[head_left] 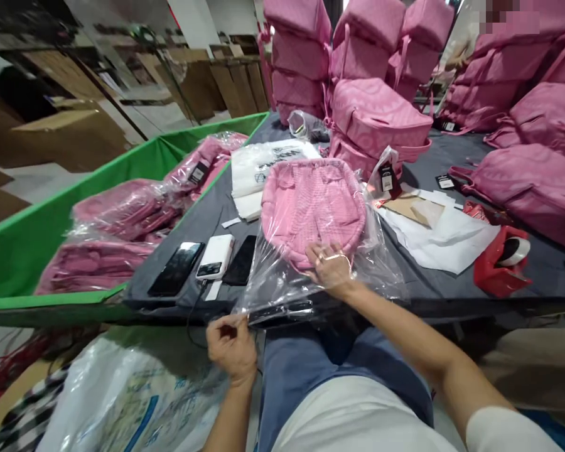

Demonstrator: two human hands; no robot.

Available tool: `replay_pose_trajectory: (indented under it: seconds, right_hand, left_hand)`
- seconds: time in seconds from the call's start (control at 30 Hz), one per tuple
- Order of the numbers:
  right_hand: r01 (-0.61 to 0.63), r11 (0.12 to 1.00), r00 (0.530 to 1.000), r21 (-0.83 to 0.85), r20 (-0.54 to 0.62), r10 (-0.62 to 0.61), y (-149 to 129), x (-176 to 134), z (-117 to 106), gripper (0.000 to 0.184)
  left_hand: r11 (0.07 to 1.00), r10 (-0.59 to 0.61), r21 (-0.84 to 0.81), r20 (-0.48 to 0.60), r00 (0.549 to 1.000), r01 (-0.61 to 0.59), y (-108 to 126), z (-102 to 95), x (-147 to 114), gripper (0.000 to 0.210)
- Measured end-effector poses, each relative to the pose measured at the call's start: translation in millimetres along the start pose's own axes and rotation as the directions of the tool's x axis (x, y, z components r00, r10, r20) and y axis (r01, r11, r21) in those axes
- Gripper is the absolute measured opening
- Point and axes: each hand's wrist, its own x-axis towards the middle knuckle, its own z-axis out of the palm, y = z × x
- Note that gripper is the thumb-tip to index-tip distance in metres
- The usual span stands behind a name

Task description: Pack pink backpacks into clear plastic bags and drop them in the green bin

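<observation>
Pink backpack (315, 201) lay within a clear plastic sleeve (282, 290) at the bench (200, 221)'s near middle, left hand (233, 348) pinching the sleeve's near-left edge, right hand (329, 267) spread on the backpack; taut film with light pressure seemed best.

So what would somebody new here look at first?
Probably the pink backpack in clear plastic, near the front edge of the table, with the right hand on it. Next might come the tall stacks of pink bags at the back, then the bright green bin on the left, with plastic-wrapped pink bundles inside.
</observation>
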Motion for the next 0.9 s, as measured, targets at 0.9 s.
replay_pose_trajectory:
  seconds: [0.9]
  right_hand:
    - [-0.681,0.09,0.42,0.727,0.286,0.861,92,-251,-85,0.044]
  left_hand:
    - [0.688,-0.653,0.114,0.528,0.543,0.716,-2,-64.0,-1,0.049]
